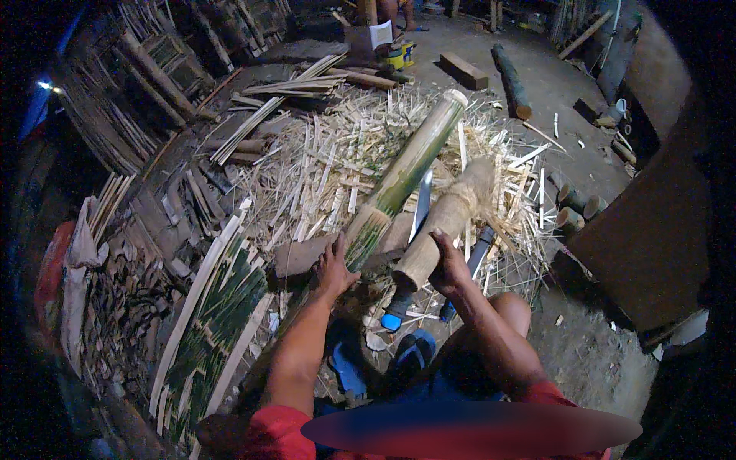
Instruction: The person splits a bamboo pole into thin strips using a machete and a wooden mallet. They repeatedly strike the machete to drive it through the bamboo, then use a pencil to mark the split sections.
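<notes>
Touching bamboo point(415, 165) and log point(438, 232), hands point(333, 271) apart.

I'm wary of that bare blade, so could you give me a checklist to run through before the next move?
1. Left hand on the bamboo pole: ok.
2. Right hand at the wooden log's near end: ok.
3. Right-hand grip firm: cannot tell; fingers partly hidden.
4. Blade covered: not ok; bare metal shows between pole and log.
5. Ground ahead free of scraps: not ok; bamboo strips litter it.
</notes>
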